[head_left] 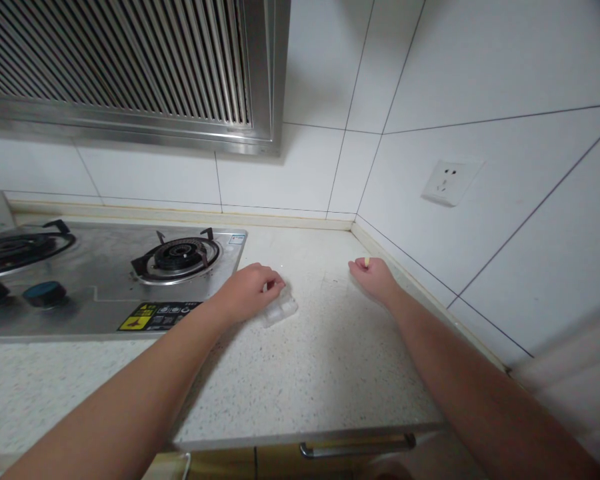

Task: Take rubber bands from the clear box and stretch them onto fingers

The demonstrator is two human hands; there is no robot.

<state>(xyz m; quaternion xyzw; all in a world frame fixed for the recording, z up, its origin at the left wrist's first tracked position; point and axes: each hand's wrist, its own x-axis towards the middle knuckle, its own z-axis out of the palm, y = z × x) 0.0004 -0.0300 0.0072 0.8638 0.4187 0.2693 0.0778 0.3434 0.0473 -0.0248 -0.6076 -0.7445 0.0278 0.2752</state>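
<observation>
My left hand (pixel 253 290) is closed over the counter, just right of the gas stove, with thumb and fingers curled together. Under and beside its fingers is a small clear plastic piece (pixel 283 309), its shape partly covered by the hand; the fingers appear to grip its edge. Farther right, close to the side wall, my right hand (pixel 376 279) is curled into a fist. A small pale yellow piece (pixel 367 262) shows at the top of that fist, too small to name. Between my hands, faint dark marks lie on the speckled white countertop (pixel 320 360).
A steel gas stove (pixel 107 267) with burners and knobs stands on the left, and a range hood (pixel 130 73) hangs above it. White tiled walls meet at the back corner. A socket (pixel 451 182) is on the right wall. A drawer handle (pixel 357 448) sits below the counter's front edge.
</observation>
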